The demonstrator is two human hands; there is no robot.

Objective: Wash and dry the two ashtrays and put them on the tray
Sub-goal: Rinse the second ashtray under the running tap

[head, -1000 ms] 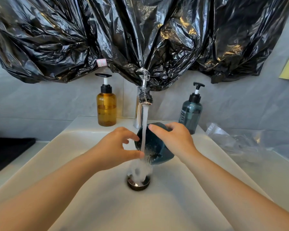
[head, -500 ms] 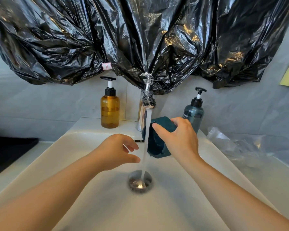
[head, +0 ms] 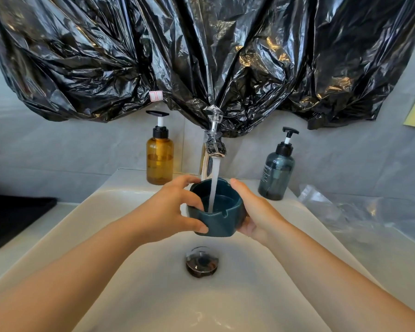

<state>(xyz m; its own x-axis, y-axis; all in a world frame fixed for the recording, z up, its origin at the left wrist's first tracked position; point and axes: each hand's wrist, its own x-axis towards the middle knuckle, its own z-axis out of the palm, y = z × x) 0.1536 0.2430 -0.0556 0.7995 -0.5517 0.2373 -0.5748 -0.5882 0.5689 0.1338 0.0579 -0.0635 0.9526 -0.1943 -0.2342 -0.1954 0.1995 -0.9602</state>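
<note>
Ashtray [head: 217, 212] upright over sink [head: 130, 283], under tap [head: 212, 149], behind drain [head: 202, 261]. Left hand [head: 173, 209] on its left side, right hand [head: 254, 212] on its right. Left pump bottle [head: 159, 159] and right pump bottle [head: 277, 171] flank tap on back ledge.

A bathroom at home. There is a white sink [head: 130, 226] with a running tap [head: 212, 144], two pump bottles [head: 159, 161] by the grey tile wall [head: 70, 149].

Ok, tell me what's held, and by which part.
The teal ashtray, upright: left hand grips its left wall, right hand holds its right side.
</note>
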